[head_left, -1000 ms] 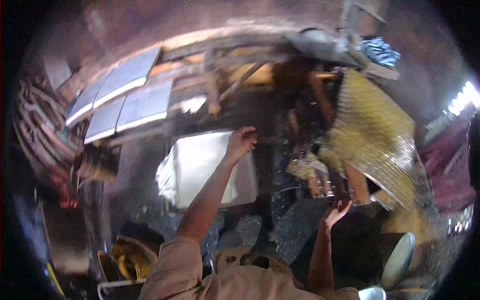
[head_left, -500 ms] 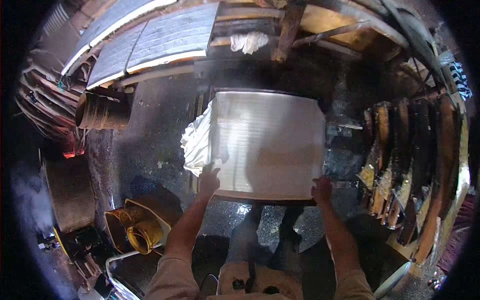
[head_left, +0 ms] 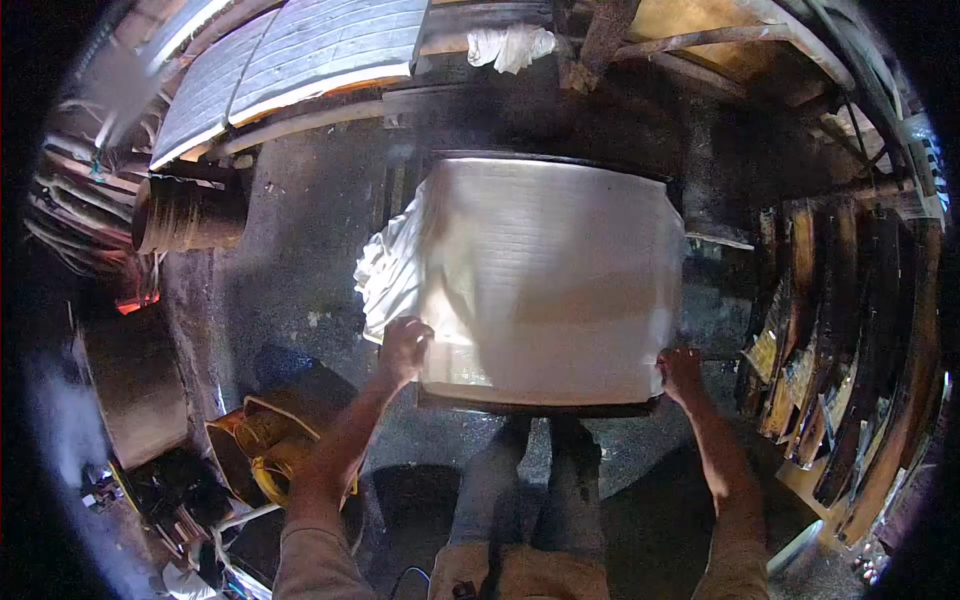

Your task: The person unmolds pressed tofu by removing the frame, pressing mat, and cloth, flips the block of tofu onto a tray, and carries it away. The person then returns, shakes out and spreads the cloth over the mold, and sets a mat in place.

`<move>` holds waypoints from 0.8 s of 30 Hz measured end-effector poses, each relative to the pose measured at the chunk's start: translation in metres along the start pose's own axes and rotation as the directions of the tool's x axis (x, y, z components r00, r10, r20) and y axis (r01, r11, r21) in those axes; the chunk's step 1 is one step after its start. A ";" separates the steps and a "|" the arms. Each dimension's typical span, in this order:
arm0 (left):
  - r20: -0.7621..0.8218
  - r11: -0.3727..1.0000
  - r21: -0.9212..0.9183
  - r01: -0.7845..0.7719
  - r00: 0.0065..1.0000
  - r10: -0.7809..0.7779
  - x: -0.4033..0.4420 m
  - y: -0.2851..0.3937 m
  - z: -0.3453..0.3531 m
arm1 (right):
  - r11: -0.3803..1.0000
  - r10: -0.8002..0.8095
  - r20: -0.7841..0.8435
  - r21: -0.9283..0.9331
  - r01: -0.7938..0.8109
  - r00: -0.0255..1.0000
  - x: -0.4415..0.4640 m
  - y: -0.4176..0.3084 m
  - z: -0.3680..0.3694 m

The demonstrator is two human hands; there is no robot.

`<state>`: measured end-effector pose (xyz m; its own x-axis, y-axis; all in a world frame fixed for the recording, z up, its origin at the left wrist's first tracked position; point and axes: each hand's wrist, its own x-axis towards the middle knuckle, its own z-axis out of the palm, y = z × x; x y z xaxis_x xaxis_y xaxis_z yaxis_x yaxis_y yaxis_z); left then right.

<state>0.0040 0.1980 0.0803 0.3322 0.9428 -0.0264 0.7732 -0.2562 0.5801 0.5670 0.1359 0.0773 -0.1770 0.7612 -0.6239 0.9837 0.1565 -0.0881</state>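
A pale cloth [head_left: 560,270] lies spread over a dark-edged flat stand in front of me. More white cloth [head_left: 388,280] hangs in bunched folds along its left side. My left hand [head_left: 404,348] is closed at the near left edge, fingers pinched on the cloth. At the near right corner my right hand [head_left: 681,375] is closed too, with the cloth edge between its fingertips. A fold rises in the cloth beside my left hand. The dark front edge of the stand [head_left: 540,407] shows below the cloth.
Yellow containers [head_left: 275,450] stand at my lower left. A rusty drum [head_left: 190,215] lies farther left, near glowing embers [head_left: 138,303]. Upright dark-edged boards [head_left: 810,330] line the right side. White ribbed panels [head_left: 330,50] lean at the back, beside a hanging rag [head_left: 510,48].
Both hands have moved outward, away from each other. My fingers have closed on the cloth edge, and the cloth reaches farther right, with a raised fold at the left.
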 end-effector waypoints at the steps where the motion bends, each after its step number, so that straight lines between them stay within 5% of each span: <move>1: 0.090 0.863 -0.467 0.193 0.981 -0.170 0.000 0.000 -0.005 | 1.000 -0.001 -0.036 -0.008 0.001 0.999 0.000 0.012 0.002; 3: 0.078 0.803 -0.474 0.360 0.926 -0.369 0.005 -0.031 0.002 | 0.998 -0.023 -0.052 0.058 0.026 0.998 0.000 0.021 -0.016; 4: -0.229 0.966 0.239 -0.099 0.961 0.155 0.022 -0.021 -0.020 | 0.996 -0.021 -0.015 0.090 0.022 1.000 0.001 0.022 -0.022; 5: -0.079 0.845 -0.520 0.128 0.977 -0.197 0.039 -0.003 -0.045 | 0.992 -0.019 0.024 0.122 0.016 1.000 0.000 0.021 -0.028; 6: 0.082 0.181 -0.962 0.204 0.850 -0.520 0.056 0.016 -0.071 | 0.992 -0.015 0.026 0.125 0.012 1.000 -0.004 0.011 -0.033; 7: -0.084 0.300 -0.941 0.157 0.750 -0.656 0.068 0.006 -0.078 | 0.999 -0.040 -0.116 0.028 0.044 0.992 -0.005 -0.007 -0.040; 8: -0.109 0.315 -0.943 0.103 0.800 -0.589 0.091 0.029 -0.108 | 0.995 -0.080 -0.254 -0.071 0.064 0.964 -0.003 -0.020 -0.043; 12: -0.138 0.247 -0.969 -0.022 0.875 -0.463 0.137 0.020 -0.144 | 0.996 0.036 -0.052 -0.085 -0.040 0.998 0.016 -0.030 -0.026; 14: -0.215 0.538 -0.843 -0.023 0.930 -0.297 0.153 0.009 -0.141 | 0.998 0.068 -0.126 0.014 -0.066 0.990 0.035 -0.011 -0.015; 15: -0.217 0.541 -0.840 -0.024 0.930 -0.296 0.156 0.011 -0.137 | 0.992 0.079 -0.168 0.111 -0.061 0.983 0.048 0.007 -0.007; 16: -0.127 0.904 -0.417 0.096 0.978 -0.163 0.157 0.019 -0.132 | 0.967 0.186 -0.370 0.234 -0.102 0.910 0.063 0.026 0.000; 17: 0.029 0.985 0.146 0.095 0.995 -0.100 0.157 0.025 -0.129 | 0.926 0.305 -0.535 0.360 -0.114 0.787 0.079 0.046 0.000; 18: 0.111 0.918 0.359 0.167 0.969 -0.220 0.154 0.010 -0.115 | 0.797 0.459 -0.497 0.596 -0.095 0.737 0.093 0.067 -0.010; 19: 0.038 0.876 0.471 0.100 0.990 -0.133 0.146 -0.030 -0.092 | 0.848 0.406 -0.620 0.530 -0.024 0.671 0.109 0.084 -0.029; 22: -0.075 0.798 0.556 0.232 0.970 -0.230 0.174 -0.043 -0.073 | 0.999 -0.010 -0.887 0.015 0.050 0.461 0.143 0.114 -0.104; 23: -0.129 0.760 0.498 0.418 0.902 -0.411 0.186 -0.059 -0.061 | 0.718 0.466 -0.500 0.696 0.018 0.729 0.144 0.104 -0.138; 24: -0.169 0.684 0.429 0.590 0.797 -0.580 0.198 -0.076 -0.050 | 0.415 0.520 -0.179 0.908 -0.064 0.835 0.152 0.099 -0.165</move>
<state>-0.0158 0.4151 0.0723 -0.2755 0.9358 -0.2198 0.9567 0.2892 0.0324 0.6328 0.3704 0.1017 0.3581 0.8299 -0.4279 0.4473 -0.5547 -0.7016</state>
